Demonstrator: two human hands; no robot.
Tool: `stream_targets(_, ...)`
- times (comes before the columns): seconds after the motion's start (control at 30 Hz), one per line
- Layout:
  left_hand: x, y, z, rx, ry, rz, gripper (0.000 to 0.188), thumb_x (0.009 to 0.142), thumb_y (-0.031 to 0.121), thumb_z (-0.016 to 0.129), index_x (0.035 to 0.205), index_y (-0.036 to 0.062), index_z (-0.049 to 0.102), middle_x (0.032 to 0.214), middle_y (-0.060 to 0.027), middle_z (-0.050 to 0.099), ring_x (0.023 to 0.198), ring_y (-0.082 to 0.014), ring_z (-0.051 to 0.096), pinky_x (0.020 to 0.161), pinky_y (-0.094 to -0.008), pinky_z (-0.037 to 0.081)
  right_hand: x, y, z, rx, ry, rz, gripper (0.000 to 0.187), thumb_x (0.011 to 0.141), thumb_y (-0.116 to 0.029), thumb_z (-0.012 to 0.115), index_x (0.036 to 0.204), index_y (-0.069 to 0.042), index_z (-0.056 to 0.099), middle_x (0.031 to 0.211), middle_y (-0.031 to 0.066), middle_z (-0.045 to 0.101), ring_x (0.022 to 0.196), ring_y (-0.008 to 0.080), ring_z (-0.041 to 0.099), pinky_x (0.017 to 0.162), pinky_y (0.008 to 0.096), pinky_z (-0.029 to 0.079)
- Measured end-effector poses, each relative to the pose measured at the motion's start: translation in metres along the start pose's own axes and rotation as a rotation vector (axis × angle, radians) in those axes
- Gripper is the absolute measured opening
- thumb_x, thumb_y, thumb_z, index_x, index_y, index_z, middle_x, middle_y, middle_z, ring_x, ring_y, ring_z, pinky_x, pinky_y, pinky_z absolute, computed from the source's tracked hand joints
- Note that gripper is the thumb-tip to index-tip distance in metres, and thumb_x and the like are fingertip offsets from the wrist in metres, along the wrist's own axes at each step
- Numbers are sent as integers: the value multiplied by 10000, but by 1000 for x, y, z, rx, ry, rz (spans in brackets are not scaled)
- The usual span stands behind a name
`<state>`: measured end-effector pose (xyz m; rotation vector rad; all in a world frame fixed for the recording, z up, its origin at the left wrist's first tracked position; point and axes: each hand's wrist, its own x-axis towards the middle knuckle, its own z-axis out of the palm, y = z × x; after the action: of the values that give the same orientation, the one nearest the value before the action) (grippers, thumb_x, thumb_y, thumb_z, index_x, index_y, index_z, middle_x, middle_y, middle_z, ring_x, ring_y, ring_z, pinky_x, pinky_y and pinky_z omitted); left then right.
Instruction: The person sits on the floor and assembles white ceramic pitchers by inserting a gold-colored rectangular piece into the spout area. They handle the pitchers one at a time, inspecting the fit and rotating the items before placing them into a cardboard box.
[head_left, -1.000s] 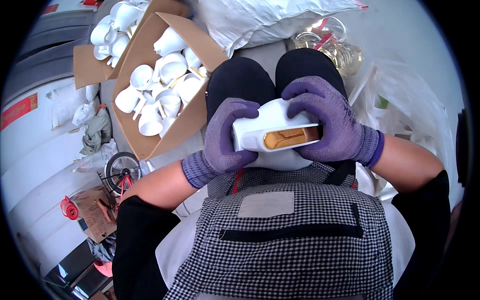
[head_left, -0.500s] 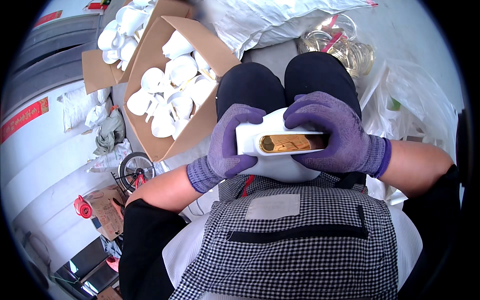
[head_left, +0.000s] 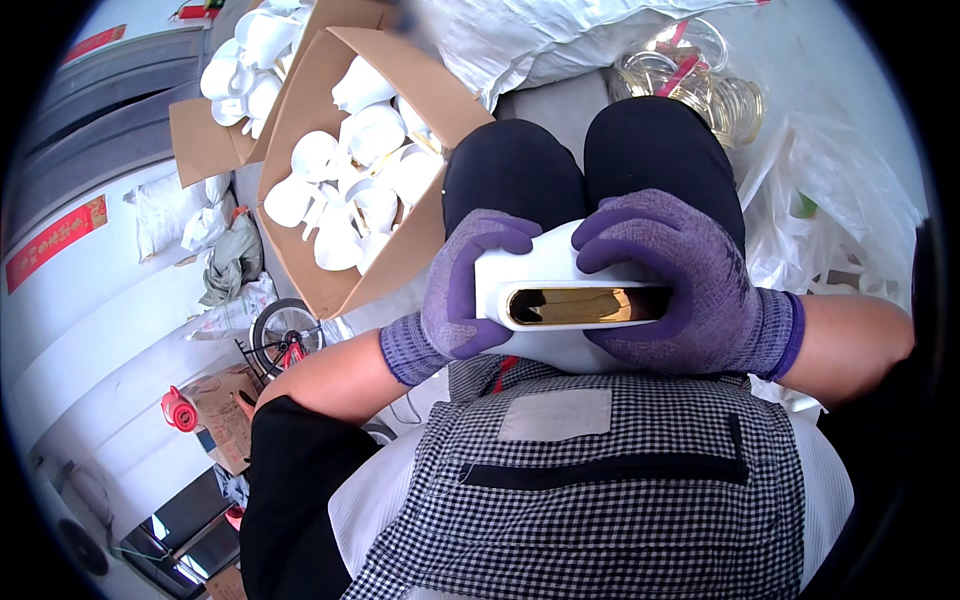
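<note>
Both curled: left hand, right hand pinch white vessel; gold strip now levelled, hold seemingly steady.

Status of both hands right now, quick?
Left hand: purple-gloved, closed on the left end of a glossy white rounded piece with a long gold strip.
Right hand: purple-gloved, closed on its right side.

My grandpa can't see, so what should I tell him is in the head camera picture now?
Someone's purple-gloved left hand and right hand hold what looks like a white jug with a gold strip. An open cardboard box of white containers sits ahead, to the left.
</note>
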<state>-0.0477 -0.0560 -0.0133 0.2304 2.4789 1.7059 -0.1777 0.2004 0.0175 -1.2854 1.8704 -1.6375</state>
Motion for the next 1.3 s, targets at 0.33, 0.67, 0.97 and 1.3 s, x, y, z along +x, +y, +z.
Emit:
stream_targets(0.33, 9, 10, -3, -298, 49, -169, 689, 730, 444, 738, 1214, -13, 560, 1217, -178, 585, 1145, -289, 592, 1014, -410, 459, 14, 4, -4, 31, -41, 102, 395, 661, -241, 839, 924, -45, 619, 982, 116, 637, 924, 277, 645, 823, 384, 532)
stream_targets(0.67, 15, 21, -4, -649, 119, -483, 765, 739, 474, 699, 1294, -16, 507, 1193, -152, 625, 1115, -225, 634, 968, -363, 503, 39, 5, -14, 102, -134, 446, 421, 676, -252, 862, 974, -15, 684, 887, 93, 618, 825, 207, 642, 776, 344, 530)
stream_targets(0.97, -20, 32, 29, -754, 324, -561, 657, 795, 356, 673, 1300, -23, 489, 1219, -168, 586, 1130, -233, 589, 1002, -387, 470, 52, 35, -11, 252, -390, 437, 423, 689, -235, 910, 963, -26, 665, 855, 54, 646, 803, 140, 628, 753, 293, 517)
stream_targets(1.3, -36, 16, 30, -53, 647, -58, 632, 767, 146, 701, 1342, 2, 483, 1333, -219, 484, 1175, -340, 520, 1039, -454, 408, 79, 43, -2, 215, -593, 431, 378, 719, -263, 888, 913, -35, 656, 802, 34, 634, 752, 137, 614, 704, 292, 505)
